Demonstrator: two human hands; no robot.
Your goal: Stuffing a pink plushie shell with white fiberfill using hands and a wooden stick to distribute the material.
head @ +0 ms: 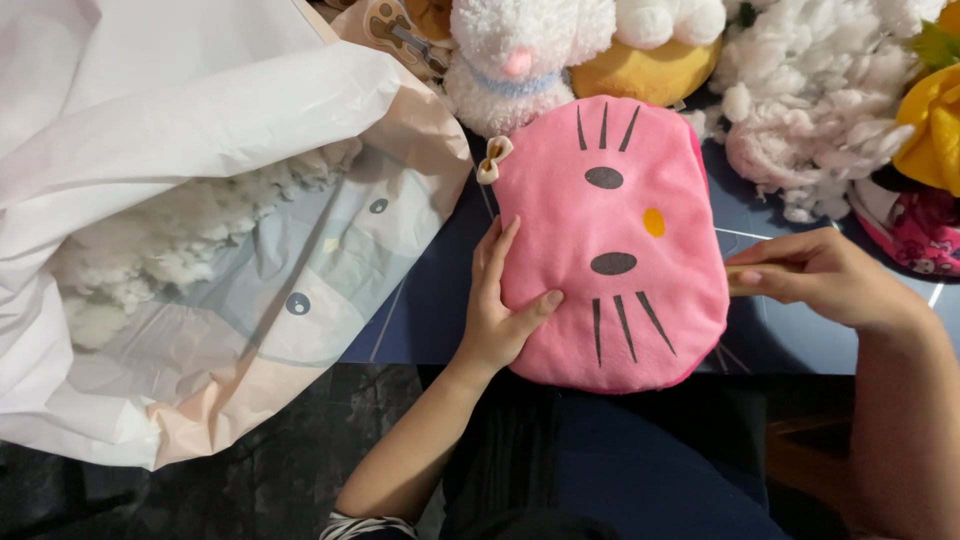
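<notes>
Head view: a pink plush cat-face cushion (615, 240) lies face up at the near edge of the dark blue table (420, 310), partly overhanging toward the person's lap. The left hand (497, 305) rests flat on the cushion's left side, fingers spread along the seam and thumb pressed into the plush, steadying it and gripping nothing. The right hand (825, 275) sits at the cushion's right edge, fingers closed together around a thin tan stick (765, 270) whose tip points into that side of the cushion; whether an opening is there cannot be told. With only a flat palm holding it down, the cushion could slide or tip off the near edge if the stick is pushed hard from the right. A hard push could also poke through or stretch the fabric. Loose white stuffing (800, 120) is heaped at the far right corner, beside a yellow plush (935, 125), and a large plastic bag (230, 250) holding more filling sags over the left edge; an elbow catching either could spill fluff onto the floor. A white plush toy (515, 55) stands at the far edge, just beyond the cushion.
</notes>
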